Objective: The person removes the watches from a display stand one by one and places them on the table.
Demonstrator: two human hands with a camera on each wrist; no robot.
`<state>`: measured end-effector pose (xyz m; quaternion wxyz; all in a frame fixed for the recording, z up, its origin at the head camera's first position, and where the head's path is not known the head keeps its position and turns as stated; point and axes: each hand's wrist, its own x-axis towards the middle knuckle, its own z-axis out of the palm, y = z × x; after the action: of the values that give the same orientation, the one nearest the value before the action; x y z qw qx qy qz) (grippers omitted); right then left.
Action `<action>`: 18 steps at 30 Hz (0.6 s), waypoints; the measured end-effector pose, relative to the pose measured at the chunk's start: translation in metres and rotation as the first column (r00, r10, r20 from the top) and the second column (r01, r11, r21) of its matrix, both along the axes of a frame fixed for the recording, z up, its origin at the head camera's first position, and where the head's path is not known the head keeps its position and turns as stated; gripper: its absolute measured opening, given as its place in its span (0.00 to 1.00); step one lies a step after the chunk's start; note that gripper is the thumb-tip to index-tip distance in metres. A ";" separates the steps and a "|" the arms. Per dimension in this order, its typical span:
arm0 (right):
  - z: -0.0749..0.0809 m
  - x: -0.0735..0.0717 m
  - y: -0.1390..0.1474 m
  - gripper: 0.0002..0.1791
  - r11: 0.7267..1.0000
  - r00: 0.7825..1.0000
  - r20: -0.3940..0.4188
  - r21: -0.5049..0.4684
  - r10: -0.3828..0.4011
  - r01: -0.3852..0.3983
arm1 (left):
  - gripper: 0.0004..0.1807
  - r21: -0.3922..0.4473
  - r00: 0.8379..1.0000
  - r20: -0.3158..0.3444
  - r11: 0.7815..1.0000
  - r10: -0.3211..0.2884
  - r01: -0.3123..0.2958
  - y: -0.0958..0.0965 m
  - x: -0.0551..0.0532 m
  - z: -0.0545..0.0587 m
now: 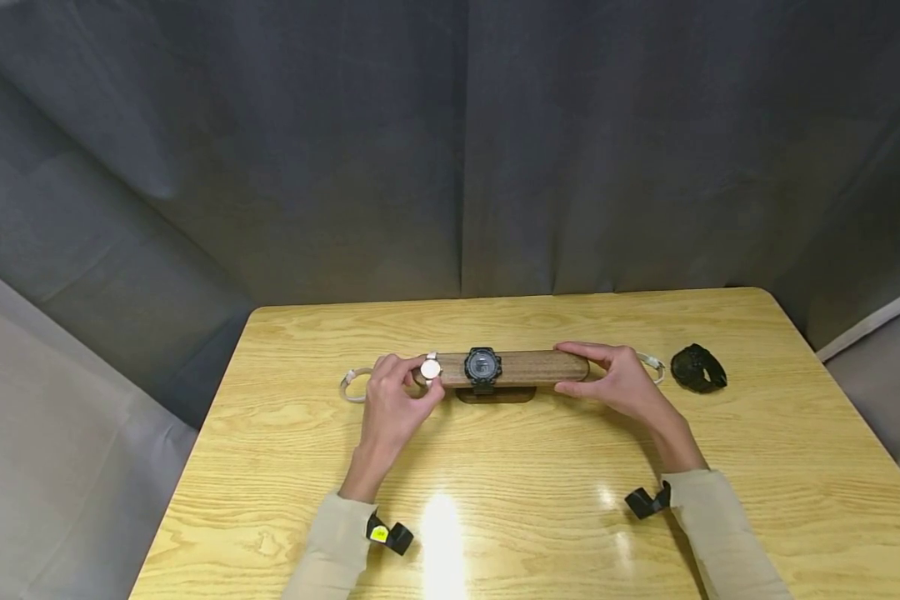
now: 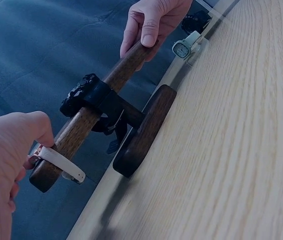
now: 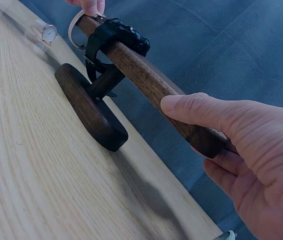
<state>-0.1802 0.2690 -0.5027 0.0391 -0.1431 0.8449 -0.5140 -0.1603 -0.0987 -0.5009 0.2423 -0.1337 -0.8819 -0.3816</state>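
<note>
Steadily, with my left grip [image 1: 393,400], I pinch a white-strapped watch [image 1: 431,368] between thumb and fingers at the left end of a wooden watch stand [image 1: 540,367]; its round face is turned up and its strap passes around the bar, though I cannot tell whether it is fastened. My right grip [image 1: 626,383] grasps the bar's right end, thumb on the near side and fingers on the far side. Between my hands, left of the bar's middle, a black digital sports watch [image 1: 483,365] is strapped around the wood, face up. Below it a short post [image 3: 109,81] joins the bar to the rounded base [image 3: 91,112], which stands on the tabletop [image 1: 525,475] toward its far edge. Beyond my left grip, on the left, sits a round-faced watch [image 3: 48,33] on a clear holder; to the right, past my other grip, is a pale square-faced watch [image 2: 182,49], and farther right lies a black watch [image 1: 697,368]. A dark grey curtain [image 1: 450,167] hangs behind the far edge.
</note>
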 end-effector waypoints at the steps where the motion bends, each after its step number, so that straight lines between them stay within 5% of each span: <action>1: 0.000 0.000 0.000 0.33 1.000 1.000 0.001 0.002 0.000 0.000 | 0.16 -0.001 1.000 -0.003 1.000 0.001 -0.001 0.000 0.000 0.000; 18: 0.001 0.000 -0.001 0.33 1.000 1.000 -0.007 0.012 -0.003 0.003 | 0.15 -0.021 0.997 -0.053 0.998 0.055 -0.056 -0.016 -0.001 0.002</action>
<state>-0.1797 0.2684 -0.5016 0.0360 -0.1434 0.8483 -0.5085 -0.1618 -0.1150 -0.4990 0.2744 -0.1219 -0.8829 -0.3611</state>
